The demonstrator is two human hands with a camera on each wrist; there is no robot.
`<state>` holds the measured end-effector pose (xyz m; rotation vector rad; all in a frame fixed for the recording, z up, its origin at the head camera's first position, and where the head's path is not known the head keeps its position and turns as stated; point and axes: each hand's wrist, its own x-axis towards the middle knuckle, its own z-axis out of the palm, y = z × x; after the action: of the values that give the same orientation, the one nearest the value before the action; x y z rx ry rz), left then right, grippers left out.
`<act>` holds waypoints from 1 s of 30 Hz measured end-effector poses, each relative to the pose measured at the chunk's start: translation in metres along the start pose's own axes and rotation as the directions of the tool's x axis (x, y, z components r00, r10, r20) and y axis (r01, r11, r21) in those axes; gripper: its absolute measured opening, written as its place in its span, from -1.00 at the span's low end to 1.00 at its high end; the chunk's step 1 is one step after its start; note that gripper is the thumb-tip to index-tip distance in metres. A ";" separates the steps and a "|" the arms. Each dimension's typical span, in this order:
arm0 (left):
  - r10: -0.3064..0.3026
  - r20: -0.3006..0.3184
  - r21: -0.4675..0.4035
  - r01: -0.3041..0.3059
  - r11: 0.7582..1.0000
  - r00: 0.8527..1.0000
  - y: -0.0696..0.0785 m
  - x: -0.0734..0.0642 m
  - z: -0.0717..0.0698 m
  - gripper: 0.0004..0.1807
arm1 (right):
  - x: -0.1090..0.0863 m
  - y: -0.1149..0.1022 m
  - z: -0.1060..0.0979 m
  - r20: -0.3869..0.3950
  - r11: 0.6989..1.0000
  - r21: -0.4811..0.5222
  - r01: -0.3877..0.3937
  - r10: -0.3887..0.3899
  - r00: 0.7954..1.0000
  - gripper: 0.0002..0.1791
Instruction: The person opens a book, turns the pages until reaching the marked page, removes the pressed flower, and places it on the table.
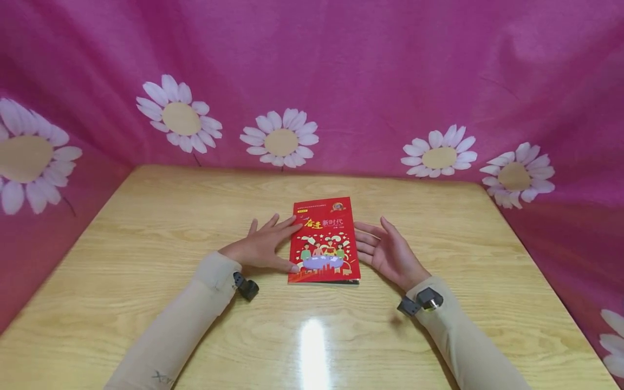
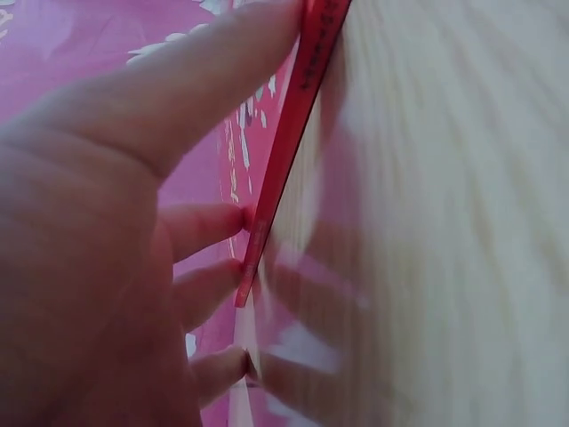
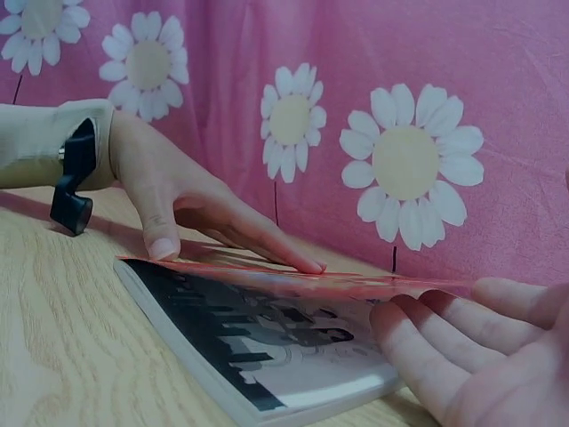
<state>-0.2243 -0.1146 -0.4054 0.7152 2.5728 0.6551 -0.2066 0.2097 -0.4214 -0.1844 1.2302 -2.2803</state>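
The book (image 1: pixel 323 246) is red with yellow and pale lettering; the worktop (image 1: pixel 195 208) is light brown, wood-grained; the cloth (image 1: pixel 351 70) is magenta, patterned with white, yellow-centred daisies (image 1: pixel 281 142); the sleeves (image 1: pixel 182 325) are beige

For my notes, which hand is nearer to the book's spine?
Left hand: it touches the cover beside the spine; the right hand is at the opposite edge.
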 end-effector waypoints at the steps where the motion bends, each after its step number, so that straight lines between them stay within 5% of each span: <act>1: 0.005 0.000 0.000 -0.005 1.000 1.000 0.000 0.001 0.000 0.17 | -0.001 0.000 -0.001 0.009 1.000 0.008 0.004 -0.004 1.000 -0.17; 10: 0.040 -0.003 0.003 -0.040 0.999 0.999 -0.006 0.001 -0.004 0.02 | -0.003 0.002 0.002 0.079 0.997 0.059 0.049 -0.054 0.995 -0.42; 19: 0.053 -0.011 -0.074 -0.054 0.996 0.999 -0.015 -0.009 -0.015 -0.19 | 0.006 0.011 0.024 -0.040 0.972 -0.213 0.095 -0.106 0.994 -0.47; 26: -0.050 -0.053 -0.224 0.037 0.974 0.997 -0.026 -0.019 -0.029 -0.27 | 0.009 0.010 0.037 -0.026 0.962 -0.237 0.132 -0.142 0.990 -0.54; 30: -0.088 -0.065 -0.301 0.064 0.952 0.994 -0.032 -0.026 -0.039 -0.24 | 0.011 0.012 0.047 -0.080 0.933 -0.341 0.117 -0.153 0.985 -0.51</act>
<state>-0.2345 -0.1665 -0.3846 0.4965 2.4773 1.0361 -0.1943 0.1640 -0.4050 -0.2825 1.7074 -2.2013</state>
